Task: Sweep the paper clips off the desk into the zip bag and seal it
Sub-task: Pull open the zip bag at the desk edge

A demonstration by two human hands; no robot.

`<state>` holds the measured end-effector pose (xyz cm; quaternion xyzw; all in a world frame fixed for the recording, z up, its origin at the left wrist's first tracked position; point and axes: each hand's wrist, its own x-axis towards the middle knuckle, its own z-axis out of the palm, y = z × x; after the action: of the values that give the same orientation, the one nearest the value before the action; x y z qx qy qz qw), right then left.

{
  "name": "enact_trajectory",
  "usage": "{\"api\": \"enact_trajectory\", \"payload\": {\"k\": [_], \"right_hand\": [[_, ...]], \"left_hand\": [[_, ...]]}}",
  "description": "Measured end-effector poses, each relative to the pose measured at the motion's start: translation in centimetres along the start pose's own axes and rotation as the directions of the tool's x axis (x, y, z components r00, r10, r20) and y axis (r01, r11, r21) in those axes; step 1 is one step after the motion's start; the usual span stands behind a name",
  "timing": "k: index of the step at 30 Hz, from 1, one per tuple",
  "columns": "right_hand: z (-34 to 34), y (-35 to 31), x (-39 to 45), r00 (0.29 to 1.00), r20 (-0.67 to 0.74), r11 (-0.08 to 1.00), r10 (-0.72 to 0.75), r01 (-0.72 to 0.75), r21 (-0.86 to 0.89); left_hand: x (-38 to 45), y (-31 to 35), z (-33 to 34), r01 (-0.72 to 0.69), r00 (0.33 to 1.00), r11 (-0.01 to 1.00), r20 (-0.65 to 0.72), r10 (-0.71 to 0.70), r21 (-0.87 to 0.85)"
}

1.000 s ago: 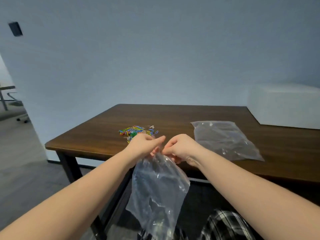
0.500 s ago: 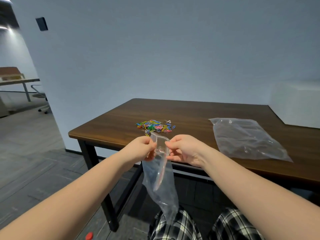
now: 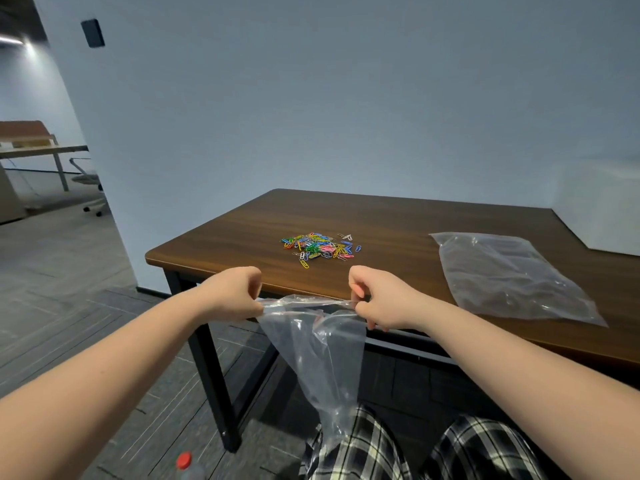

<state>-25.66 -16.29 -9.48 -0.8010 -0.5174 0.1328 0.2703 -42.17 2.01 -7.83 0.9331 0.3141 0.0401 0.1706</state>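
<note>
A pile of coloured paper clips (image 3: pixel 320 247) lies on the brown desk (image 3: pixel 391 230), near its front edge. Just below that edge I hold a clear zip bag (image 3: pixel 322 355), which hangs down toward my lap. My left hand (image 3: pixel 232 293) pinches the left end of the bag's top strip. My right hand (image 3: pixel 377 295) pinches the right end. The top strip is stretched flat between them, level with the desk edge. Nothing shows inside the bag.
A second clear plastic bag (image 3: pixel 509 275) lies flat on the desk to the right. A white box (image 3: pixel 602 216) stands at the far right of the desk. A bottle with a red cap (image 3: pixel 184 462) is on the floor at lower left.
My hands have moved apart, pulling the bag's top out wide and flat under the desk edge. The view has shifted, so the clips now sit nearer the middle.
</note>
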Motion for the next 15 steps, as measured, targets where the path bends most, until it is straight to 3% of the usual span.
{"api": "enact_trajectory", "payload": {"k": [5, 8, 11, 15], "right_hand": [[0.9, -0.5, 1.0, 0.995, -0.094, 1.0, 0.022, -0.02, 0.02], [0.8, -0.9, 1.2, 0.997, -0.078, 0.998, 0.003, 0.002, 0.059], [0.3, -1.2, 0.9, 0.999, -0.023, 0.997, -0.045, 0.047, 0.067], [0.5, -1.6, 1.3, 0.998, 0.042, 0.998, -0.056, 0.057, -0.037]], "left_hand": [[0.2, -0.6, -0.4, 0.029, 0.998, 0.991, -0.059, -0.037, -0.128], [-0.4, -0.8, -0.6, -0.161, 0.987, 0.985, -0.02, 0.16, -0.069], [-0.8, -1.6, -0.9, -0.364, 0.931, 0.93, 0.059, 0.361, 0.046], [-0.7, -2.5, -1.1, -0.339, 0.934, 0.932, 0.168, 0.316, 0.132]]}}
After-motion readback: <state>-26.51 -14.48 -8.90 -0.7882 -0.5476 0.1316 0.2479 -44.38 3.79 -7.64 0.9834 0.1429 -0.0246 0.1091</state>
